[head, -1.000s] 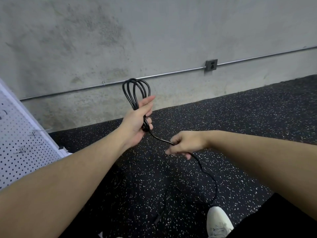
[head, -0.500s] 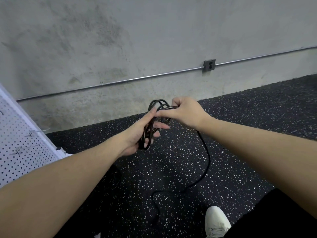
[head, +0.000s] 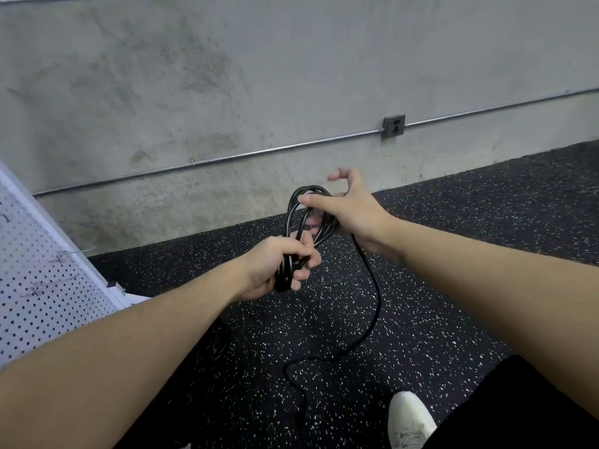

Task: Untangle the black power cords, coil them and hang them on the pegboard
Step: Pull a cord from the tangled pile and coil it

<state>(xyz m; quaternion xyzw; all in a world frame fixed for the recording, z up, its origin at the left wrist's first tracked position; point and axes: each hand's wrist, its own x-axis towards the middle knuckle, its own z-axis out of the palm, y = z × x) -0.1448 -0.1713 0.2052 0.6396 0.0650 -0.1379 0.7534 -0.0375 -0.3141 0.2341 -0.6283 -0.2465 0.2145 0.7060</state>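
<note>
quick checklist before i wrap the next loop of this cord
1. Left hand grips the coil at its lower end: ok.
2. Right hand holds the cord: ok, thumb lies across the top of the loops; the other fingers are spread.
3. Loops lie together, not crossed: cannot tell, they overlap in this view.
4. Loose tail free to feed: ok, it hangs from the right hand and snakes over the floor without a visible knot.
5. Tail clear of the shoe: ok, it lies left of it.
6. Pegboard hooks within reach: cannot tell.
</note>
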